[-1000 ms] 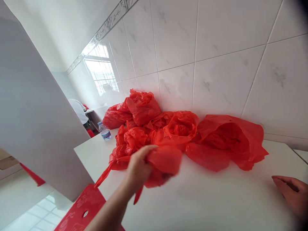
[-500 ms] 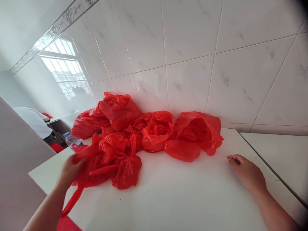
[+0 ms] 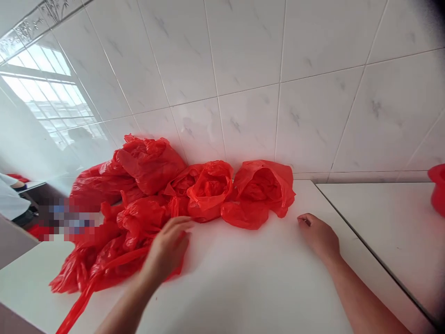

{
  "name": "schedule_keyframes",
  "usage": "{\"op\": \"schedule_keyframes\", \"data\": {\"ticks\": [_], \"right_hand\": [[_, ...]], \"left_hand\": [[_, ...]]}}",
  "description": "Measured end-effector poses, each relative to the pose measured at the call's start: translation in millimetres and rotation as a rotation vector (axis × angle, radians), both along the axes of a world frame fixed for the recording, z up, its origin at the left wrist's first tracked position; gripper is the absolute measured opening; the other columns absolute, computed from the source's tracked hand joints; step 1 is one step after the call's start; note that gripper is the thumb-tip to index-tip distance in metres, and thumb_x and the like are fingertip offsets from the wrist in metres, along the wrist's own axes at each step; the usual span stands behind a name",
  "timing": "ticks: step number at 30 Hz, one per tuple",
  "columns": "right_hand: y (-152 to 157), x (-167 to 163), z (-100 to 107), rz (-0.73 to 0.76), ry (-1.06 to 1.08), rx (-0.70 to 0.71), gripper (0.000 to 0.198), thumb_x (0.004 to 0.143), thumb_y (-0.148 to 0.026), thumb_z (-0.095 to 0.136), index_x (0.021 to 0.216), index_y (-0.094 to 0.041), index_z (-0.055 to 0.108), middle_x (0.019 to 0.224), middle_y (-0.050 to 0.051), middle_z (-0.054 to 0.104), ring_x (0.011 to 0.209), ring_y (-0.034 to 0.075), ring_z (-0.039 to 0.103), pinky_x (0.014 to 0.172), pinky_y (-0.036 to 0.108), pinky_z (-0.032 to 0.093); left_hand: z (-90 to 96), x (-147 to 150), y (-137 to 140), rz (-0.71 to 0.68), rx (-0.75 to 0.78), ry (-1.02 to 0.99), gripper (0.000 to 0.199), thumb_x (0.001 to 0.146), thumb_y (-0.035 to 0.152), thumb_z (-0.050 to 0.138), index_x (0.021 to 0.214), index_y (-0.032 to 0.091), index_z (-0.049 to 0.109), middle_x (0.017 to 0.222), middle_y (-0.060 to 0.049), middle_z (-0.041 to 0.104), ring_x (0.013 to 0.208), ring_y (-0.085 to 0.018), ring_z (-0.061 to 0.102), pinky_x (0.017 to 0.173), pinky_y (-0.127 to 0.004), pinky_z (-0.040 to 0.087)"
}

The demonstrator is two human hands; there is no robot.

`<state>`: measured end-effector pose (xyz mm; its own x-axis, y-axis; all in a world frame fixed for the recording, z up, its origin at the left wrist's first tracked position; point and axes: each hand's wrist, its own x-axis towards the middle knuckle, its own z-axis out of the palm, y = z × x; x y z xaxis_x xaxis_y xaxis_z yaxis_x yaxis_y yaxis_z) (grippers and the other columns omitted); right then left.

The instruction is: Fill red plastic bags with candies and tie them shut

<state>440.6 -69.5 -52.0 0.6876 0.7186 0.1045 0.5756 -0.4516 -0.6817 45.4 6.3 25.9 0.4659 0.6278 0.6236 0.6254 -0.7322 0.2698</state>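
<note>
The left hand [image 3: 170, 246], fingers loosely spread, had emptied its grip before the pile [image 3: 142, 218]; the bag [image 3: 74, 271] it held moments earlier lay at the pile's near left, adding to it. Over the counter [image 3: 243, 292], right of the pile, the right hand [image 3: 320, 239] was curled, seemingly empty.

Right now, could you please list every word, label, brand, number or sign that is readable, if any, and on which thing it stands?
No text can be read.
Red bags: no print visible.
Pixelated patch beside them: too blurred to read.
Wall tiles: grey marbling, no letters.
Border strip: a plant pattern, no letters.
</note>
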Motion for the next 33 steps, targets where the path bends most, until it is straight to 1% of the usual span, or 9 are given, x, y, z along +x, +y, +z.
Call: {"op": "schedule_keyframes", "data": {"ticks": [4, 9, 13, 19, 23, 25, 28, 30, 33], "right_hand": [[0, -20, 0, 0.116, 0.002, 0.055, 0.024, 0.079, -0.043, 0.046, 0.078, -0.027, 0.064, 0.076, 0.000, 0.068, 0.060, 0.016, 0.058, 0.052, 0.027, 0.036], [7, -37, -3, 0.242, -0.028, 0.170, 0.039, 0.080, -0.045, 0.051, 0.114, -0.027, 0.057, 0.097, 0.001, 0.067, 0.086, 0.017, 0.061, 0.073, 0.028, 0.046], [15, -36, -6, 0.330, -0.082, 0.236, 0.051, 0.079, -0.032, 0.053, 0.129, -0.022, 0.048, 0.118, 0.007, 0.061, 0.110, 0.023, 0.054, 0.088, 0.033, 0.041], [20, -32, -6, 0.302, -0.013, 0.194, 0.028, 0.077, -0.031, 0.054, 0.104, -0.024, 0.059, 0.092, 0.005, 0.065, 0.089, 0.023, 0.058, 0.072, 0.032, 0.040], [14, -39, 0, 0.291, 0.120, 0.183, 0.030, 0.086, -0.048, 0.043, 0.091, -0.022, 0.058, 0.078, 0.003, 0.065, 0.071, 0.020, 0.059, 0.062, 0.030, 0.040], [10, -49, 6, 0.381, 0.191, 0.179, 0.038, 0.087, -0.055, 0.039, 0.083, -0.022, 0.058, 0.070, 0.002, 0.064, 0.067, 0.018, 0.060, 0.060, 0.029, 0.041], [6, -69, 13, 0.594, 0.462, 0.218, 0.045, 0.087, -0.060, 0.037, 0.099, -0.022, 0.058, 0.076, 0.002, 0.067, 0.069, 0.017, 0.062, 0.058, 0.027, 0.043], [5, -83, 17, 0.671, 0.679, 0.254, 0.046, 0.084, -0.059, 0.044, 0.108, -0.022, 0.055, 0.081, 0.002, 0.067, 0.067, 0.016, 0.062, 0.055, 0.026, 0.042], [4, -99, 22, 0.607, 0.809, 0.275, 0.033, 0.076, -0.048, 0.061, 0.095, -0.022, 0.055, 0.078, 0.000, 0.064, 0.062, 0.015, 0.060, 0.053, 0.026, 0.044]], "left_hand": [[-18.5, 92, -7, -0.287, -0.161, 0.204, 0.035, 0.086, 0.014, 0.046, 0.116, 0.026, 0.058, 0.141, -0.007, 0.046, 0.112, -0.021, 0.058, 0.092, -0.033, 0.047], [-40.4, 155, -2, -0.182, -0.384, 0.242, 0.075, 0.073, 0.012, 0.058, 0.142, 0.028, 0.033, 0.153, -0.013, 0.024, 0.109, -0.031, 0.058, 0.085, -0.041, 0.048], [-56.3, 157, -5, -0.221, -0.462, 0.134, 0.059, 0.072, 0.013, 0.056, 0.130, 0.024, 0.051, 0.123, -0.013, 0.059, 0.108, -0.032, 0.056, 0.089, -0.044, 0.042], [-63.4, 136, -19, -0.238, -0.690, -0.238, 0.013, 0.076, 0.019, 0.053, 0.078, 0.019, 0.066, 0.081, -0.005, 0.064, 0.080, -0.021, 0.057, 0.075, -0.031, 0.044], [-60.7, 128, -17, -0.302, -0.854, -0.476, 0.030, 0.086, 0.043, 0.049, 0.086, 0.017, 0.064, 0.082, -0.004, 0.064, 0.075, -0.018, 0.058, 0.073, -0.030, 0.047], [-58.7, 126, -16, -0.365, -0.916, -0.547, 0.036, 0.085, 0.048, 0.049, 0.096, 0.016, 0.063, 0.087, -0.006, 0.066, 0.079, -0.018, 0.060, 0.077, -0.033, 0.049], [-56.9, 126, -20, -0.453, -0.983, -0.581, 0.036, 0.082, 0.047, 0.056, 0.097, 0.016, 0.064, 0.091, -0.008, 0.066, 0.087, -0.021, 0.061, 0.083, -0.036, 0.048], [-57.1, 126, -24, -0.535, -1.017, -0.556, 0.035, 0.077, 0.044, 0.065, 0.100, 0.017, 0.064, 0.100, -0.009, 0.065, 0.097, -0.024, 0.059, 0.088, -0.037, 0.046], [-58.8, 127, -27, -0.678, -1.044, -0.501, 0.061, 0.059, 0.045, 0.081, 0.111, 0.020, 0.059, 0.114, -0.011, 0.061, 0.106, -0.027, 0.056, 0.092, -0.039, 0.043]]}}
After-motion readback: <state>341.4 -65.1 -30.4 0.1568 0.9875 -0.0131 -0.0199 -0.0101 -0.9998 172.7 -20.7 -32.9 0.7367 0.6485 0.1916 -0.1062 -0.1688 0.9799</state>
